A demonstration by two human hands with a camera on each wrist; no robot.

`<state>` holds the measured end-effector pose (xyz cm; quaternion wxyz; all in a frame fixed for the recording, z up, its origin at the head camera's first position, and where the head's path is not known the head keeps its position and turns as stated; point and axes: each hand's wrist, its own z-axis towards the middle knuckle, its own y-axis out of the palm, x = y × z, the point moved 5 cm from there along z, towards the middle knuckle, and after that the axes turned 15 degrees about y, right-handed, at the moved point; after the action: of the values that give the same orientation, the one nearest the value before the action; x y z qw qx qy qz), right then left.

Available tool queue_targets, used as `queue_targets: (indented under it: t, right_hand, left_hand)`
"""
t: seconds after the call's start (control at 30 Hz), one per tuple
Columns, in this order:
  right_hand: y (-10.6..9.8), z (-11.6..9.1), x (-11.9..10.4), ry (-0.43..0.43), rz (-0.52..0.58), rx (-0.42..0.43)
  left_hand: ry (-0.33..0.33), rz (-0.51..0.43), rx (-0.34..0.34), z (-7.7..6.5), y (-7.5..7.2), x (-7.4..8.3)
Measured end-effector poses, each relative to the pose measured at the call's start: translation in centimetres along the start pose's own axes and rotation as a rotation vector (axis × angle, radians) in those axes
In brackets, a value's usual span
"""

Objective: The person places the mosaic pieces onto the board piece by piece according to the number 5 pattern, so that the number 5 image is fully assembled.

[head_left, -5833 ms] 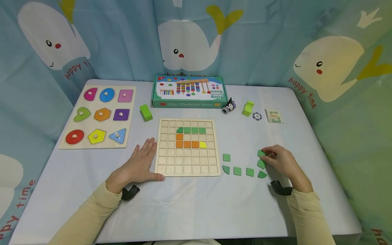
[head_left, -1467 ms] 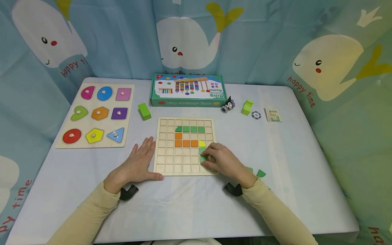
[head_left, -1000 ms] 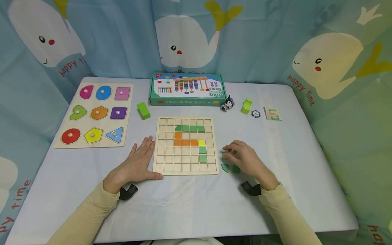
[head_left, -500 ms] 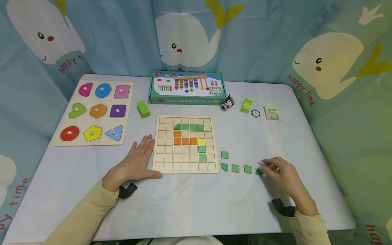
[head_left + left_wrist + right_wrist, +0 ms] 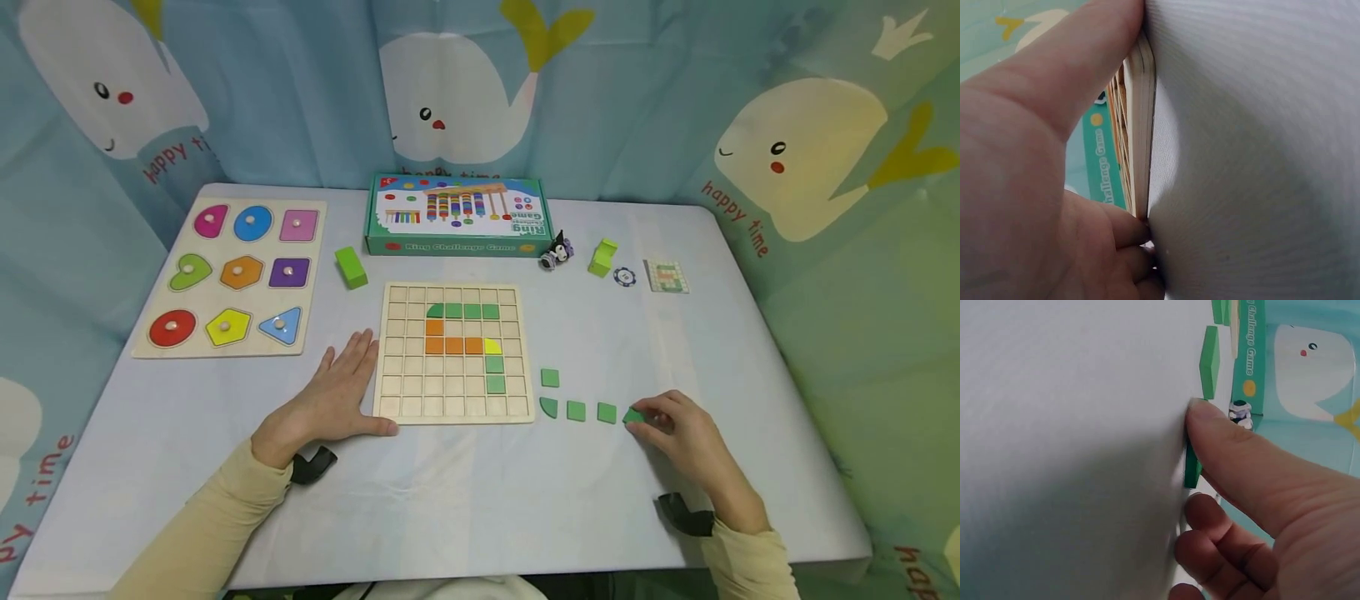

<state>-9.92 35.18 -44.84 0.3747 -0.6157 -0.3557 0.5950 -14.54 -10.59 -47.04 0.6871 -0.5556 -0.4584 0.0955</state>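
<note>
My left hand [image 5: 330, 404] rests with straight fingers on the table, thumb and fingertips at the left edge of the wooden grid board [image 5: 423, 408]; the left wrist view shows the board's edge [image 5: 1142, 125] between thumb and fingers. Green, orange and one yellow tile [image 5: 492, 346] fill some cells, with two green square tiles [image 5: 495, 384] running down below the yellow one. To the board's right, my right hand [image 5: 686, 433] pinches a green quarter-round tile [image 5: 633, 415] between thumb and fingers. The right wrist view shows the thumb across this tile [image 5: 1192, 467], low over the cloth.
Several loose green tiles [image 5: 576, 411] lie between the board and my right hand. A shape puzzle board [image 5: 225, 292] is at left, a game box [image 5: 457, 217] at the back. Green blocks [image 5: 352, 267], a small figurine [image 5: 557, 252], a chip [image 5: 625, 277] and a pattern card [image 5: 667, 277] lie behind.
Two green squares went from the right-hand tiles onto the board below the yellow tile. My right hand returned rightward, passed over the loose tiles and took hold of the quarter-round one. Left hand stayed.
</note>
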Motion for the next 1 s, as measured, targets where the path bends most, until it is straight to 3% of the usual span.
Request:
queue_targets:
  t: [0.23, 0.37, 0.63, 0.83, 1.0]
  right_hand:
    - [-0.2, 0.2, -0.7, -0.051, -0.015, 0.03]
    - [-0.5, 0.8, -2.2, -0.115, 0.016, 0.033]
    - [1.9, 2.6, -8.1, -0.206, 0.047, -0.137]
    - [4.6, 3.1, -12.5, -0.356, 0.032, -0.227]
    - [6.3, 3.1, -14.9, -0.458, 0.0, -0.274]
  left_hand:
    - [0.003, 0.002, 0.0, 0.1, 0.1, 0.1]
    - [-0.003, 0.013, -0.007, 0.0, 0.1, 0.0]
    - [-0.003, 0.01, -0.008, 0.1, 0.1, 0.0]
    - [-0.01, 0.011, -0.009, 0.1, 0.1, -0.1]
    - [-0.01, 0.012, -0.009, 0.1, 0.0, -0.1]
